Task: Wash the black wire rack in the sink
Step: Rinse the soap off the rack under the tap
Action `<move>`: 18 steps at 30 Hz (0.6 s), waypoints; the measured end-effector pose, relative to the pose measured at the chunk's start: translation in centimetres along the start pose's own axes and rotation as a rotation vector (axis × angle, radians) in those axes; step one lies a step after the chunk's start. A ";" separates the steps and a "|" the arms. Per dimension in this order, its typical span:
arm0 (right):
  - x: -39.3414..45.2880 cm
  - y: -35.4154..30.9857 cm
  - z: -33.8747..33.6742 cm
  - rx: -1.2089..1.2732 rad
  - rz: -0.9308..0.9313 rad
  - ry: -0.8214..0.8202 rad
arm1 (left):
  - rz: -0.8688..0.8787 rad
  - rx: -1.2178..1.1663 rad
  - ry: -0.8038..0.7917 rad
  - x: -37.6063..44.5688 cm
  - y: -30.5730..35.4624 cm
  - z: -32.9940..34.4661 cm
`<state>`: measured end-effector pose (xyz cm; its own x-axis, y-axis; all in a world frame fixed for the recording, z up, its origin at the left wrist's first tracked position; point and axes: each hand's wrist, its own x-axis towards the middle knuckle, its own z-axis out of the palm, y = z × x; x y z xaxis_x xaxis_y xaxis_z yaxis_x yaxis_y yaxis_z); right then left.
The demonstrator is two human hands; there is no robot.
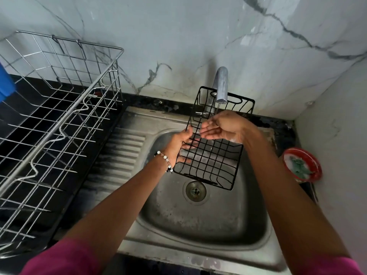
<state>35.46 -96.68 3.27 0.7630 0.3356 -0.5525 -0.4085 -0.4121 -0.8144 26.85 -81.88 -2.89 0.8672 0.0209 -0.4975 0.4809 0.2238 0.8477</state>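
You held the rack tilted over the sink, its upper end behind the tap. Your left hand gripped the rack's left edge, fingers curled through the wires. Your right hand was cupped, fingers nearly straight, above the rack under the tap's thin stream; it held nothing.

Risks:
- A one-handed grip on wet wire could have slipped; the rack would probably have dropped onto the drain.
- The upper end stood close to the tap. Lifting or swinging the rack could have knocked it.
- Water running off your cupped hand could have splashed the counter and the red dish.

Not determinable:
- Whether your right palm touched the wires.
- Whether soap remained on the rack.
- The dish's contents, blurred green.
- The basket and blue object, cut off at left.
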 end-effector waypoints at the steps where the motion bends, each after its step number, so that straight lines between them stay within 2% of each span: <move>1: -0.1 0.1 0.0 0.011 0.005 -0.005 | -0.019 0.002 0.015 0.2 0.0 0.1; 4: -0.3 0.3 -0.4 -0.017 -0.010 0.032 | -0.040 -0.014 0.053 0.6 -0.2 0.4; 7: -0.7 0.4 -0.7 0.072 0.009 -0.115 | -0.024 -0.069 0.058 0.9 -0.4 0.1; 10: -0.7 0.2 -0.8 0.024 0.018 -0.035 | 0.016 -0.114 0.042 1.1 -0.5 -0.1; 13: -0.8 0.0 -0.4 -0.042 0.031 -0.068 | 0.048 -0.119 0.042 1.3 -0.2 0.3; 18: -0.7 0.1 0.0 -0.104 0.012 -0.019 | 0.038 -0.108 0.041 1.3 0.1 0.8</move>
<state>34.89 -96.96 3.58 0.7484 0.3459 -0.5660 -0.3625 -0.5013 -0.7857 28.12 -82.58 -3.26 0.8774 0.0706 -0.4745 0.4293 0.3256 0.8424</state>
